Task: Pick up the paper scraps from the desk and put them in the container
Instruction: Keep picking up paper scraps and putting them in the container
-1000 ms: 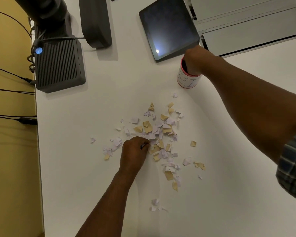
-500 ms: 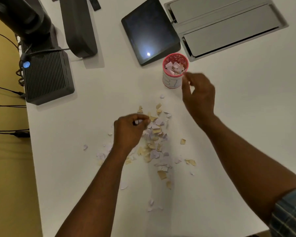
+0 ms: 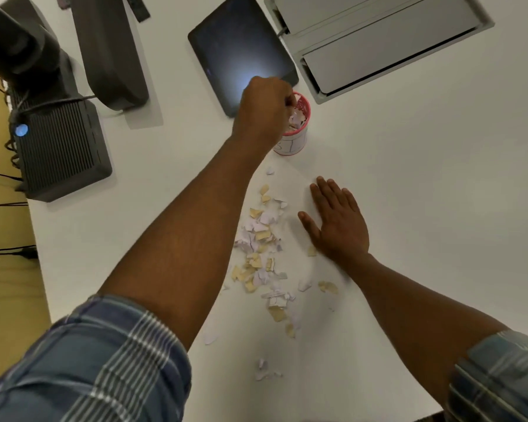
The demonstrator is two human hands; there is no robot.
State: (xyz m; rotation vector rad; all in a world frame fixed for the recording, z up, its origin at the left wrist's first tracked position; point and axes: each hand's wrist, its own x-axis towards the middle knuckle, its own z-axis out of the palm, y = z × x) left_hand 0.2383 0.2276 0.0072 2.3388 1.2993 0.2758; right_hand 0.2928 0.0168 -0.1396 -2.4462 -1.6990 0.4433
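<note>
Several white and tan paper scraps (image 3: 261, 251) lie scattered on the white desk (image 3: 409, 208). A small container (image 3: 299, 132) with a pink rim and white wall stands at the far side of them, with scraps inside. My left hand (image 3: 264, 112) is over the container's left rim, fingers bunched above its mouth; whether scraps are still pinched in it is hidden. My right hand (image 3: 337, 220) lies flat on the desk just right of the pile, fingers spread, holding nothing.
A dark tablet (image 3: 241, 50) lies behind the container. A grey cable hatch (image 3: 378, 44) is set in the desk at the back right. A black ribbed box (image 3: 58, 147) with a blue light and a dark stand (image 3: 110, 50) are at the back left.
My left hand rose from the pile and moved to the container's mouth. My right hand left the container and came down flat beside the scraps.
</note>
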